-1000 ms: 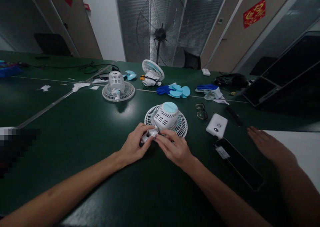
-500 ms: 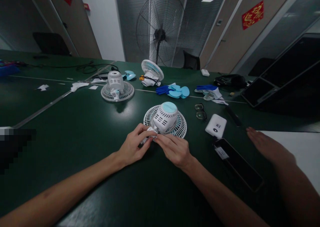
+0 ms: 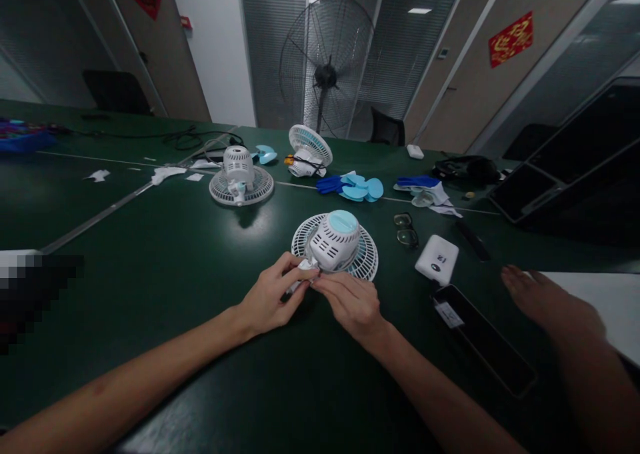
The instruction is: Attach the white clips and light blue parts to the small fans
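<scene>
From where I stood, the one view came from the person's head, facing forward and down over the table (image 3: 165, 261). It was wide, with the left hand (image 3: 273, 295) and right hand (image 3: 354, 302) close, just below its middle, and it reached across to the big fan (image 3: 326, 75) near its top

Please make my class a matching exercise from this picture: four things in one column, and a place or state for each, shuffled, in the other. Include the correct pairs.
Column 1
1. Glasses
2. Near fan
3. Left hand
4. Black standing fan

Column 2
A. Pinching a white piece
B. Beyond the far edge of the green table
C. Lying just left of the white device
D. Grille down, with a pale-blue cap on top

Correct pairs: 1-C, 2-D, 3-A, 4-B
</scene>
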A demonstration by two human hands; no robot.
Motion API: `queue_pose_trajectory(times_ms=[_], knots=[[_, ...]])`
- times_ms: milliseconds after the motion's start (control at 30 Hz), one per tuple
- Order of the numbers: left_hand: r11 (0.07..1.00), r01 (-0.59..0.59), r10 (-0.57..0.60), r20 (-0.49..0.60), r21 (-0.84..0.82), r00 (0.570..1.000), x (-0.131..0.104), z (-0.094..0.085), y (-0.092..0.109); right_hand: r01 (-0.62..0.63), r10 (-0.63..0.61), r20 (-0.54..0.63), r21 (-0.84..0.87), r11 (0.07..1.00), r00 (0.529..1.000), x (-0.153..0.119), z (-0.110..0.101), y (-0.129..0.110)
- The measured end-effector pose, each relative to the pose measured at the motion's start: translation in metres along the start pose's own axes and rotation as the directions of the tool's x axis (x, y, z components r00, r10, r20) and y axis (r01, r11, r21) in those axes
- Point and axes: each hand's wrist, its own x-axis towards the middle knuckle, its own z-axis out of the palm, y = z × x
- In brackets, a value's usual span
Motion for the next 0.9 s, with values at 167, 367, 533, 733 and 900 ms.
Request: queue_pose_trajectory(times_ms=[167,367,533,733,900], knots=[[0.999,0.006,-0.006,0.006,0.041,1.000,0.000,-0.001,0.001,-0.290,0.303,-0.026,0.213,0.933,0.953,-0.001,0.010,-0.010],[0.992,-0.045,0.042,0.022,0.119,0.999,-0.001,0.002,-0.002,-0.729,0.857,0.296,0.673,0.126,0.422,0.003,0.018,-0.027],[0.966,-0.128,0.118,0.057,0.227,0.991,-0.002,0.003,-0.007,-0.722,0.853,0.389,0.692,-0.020,0.349,0.000,0.014,-0.026],[0.968,-0.120,0.110,0.056,0.222,0.992,-0.003,0.002,-0.007,-0.233,0.227,0.083,0.078,0.969,0.970,0.000,-0.007,-0.014],[0.975,-0.108,0.099,0.052,0.197,0.994,-0.002,0.001,-0.007,0.069,-0.051,0.215,-0.078,0.994,0.975,0.001,-0.017,-0.005]])
